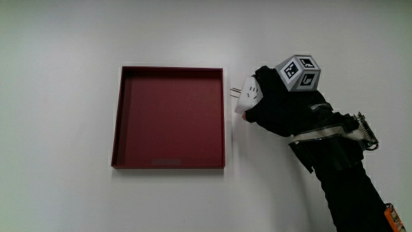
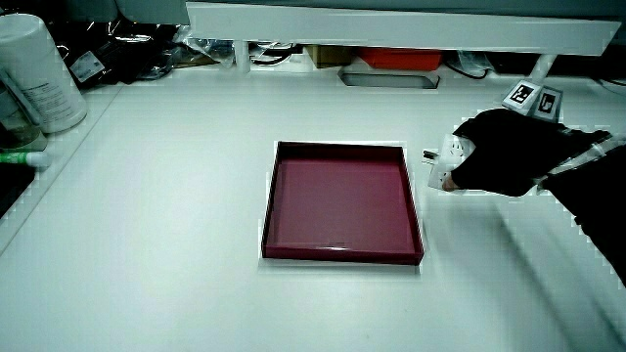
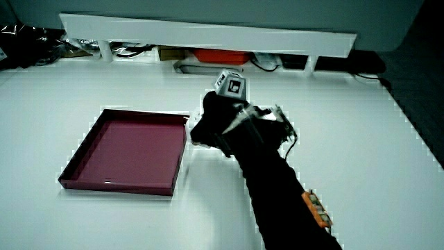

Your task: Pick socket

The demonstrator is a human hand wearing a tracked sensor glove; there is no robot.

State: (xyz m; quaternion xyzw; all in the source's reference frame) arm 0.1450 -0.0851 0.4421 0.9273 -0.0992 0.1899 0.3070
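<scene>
A white socket [image 1: 249, 94] with metal pins pointing toward the red tray [image 1: 117, 122] sits beside the tray's rim, in the grasp of the hand [image 1: 277, 103]. The black glove's fingers curl over the socket, and the patterned cube [image 1: 299, 72] stands on the hand's back. In a side view the socket [image 2: 445, 161] shows white against the hand [image 2: 499, 152], just off the tray [image 2: 342, 256]. In a side view the hand [image 3: 218, 118] covers the socket almost wholly beside the tray [image 3: 76, 165]. Whether the socket rests on the table or is lifted I cannot tell.
The red square tray holds nothing. A low white partition [image 2: 391, 22] runs along the table's edge farthest from the person, with boxes and cables under it. A white canister [image 2: 37, 73] stands at a table corner. The black forearm [image 1: 351, 180] reaches in from the person's side.
</scene>
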